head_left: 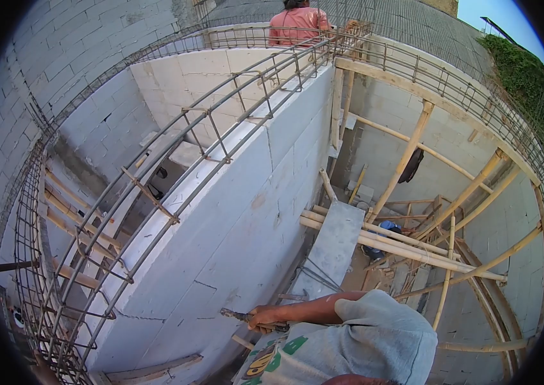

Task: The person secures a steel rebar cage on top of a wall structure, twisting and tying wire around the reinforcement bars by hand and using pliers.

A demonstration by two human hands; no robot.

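Note:
My right hand is closed around a dark, narrow hand tool, its kind unclear at this size. One end of it points left toward the pale block wall, and the other sticks out behind my fist. My forearm reaches left from a grey shirt sleeve. Along the top of the wall lies a long rebar cage with bent stirrups. Nails or wire ends stick out of the wall face near the tool. My left hand is outside the view.
Bamboo poles and a grey board cross the space beside the wall. More rebar runs along the far walls. A person in a pink shirt is at the back. Someone in blue is partly hidden below the poles.

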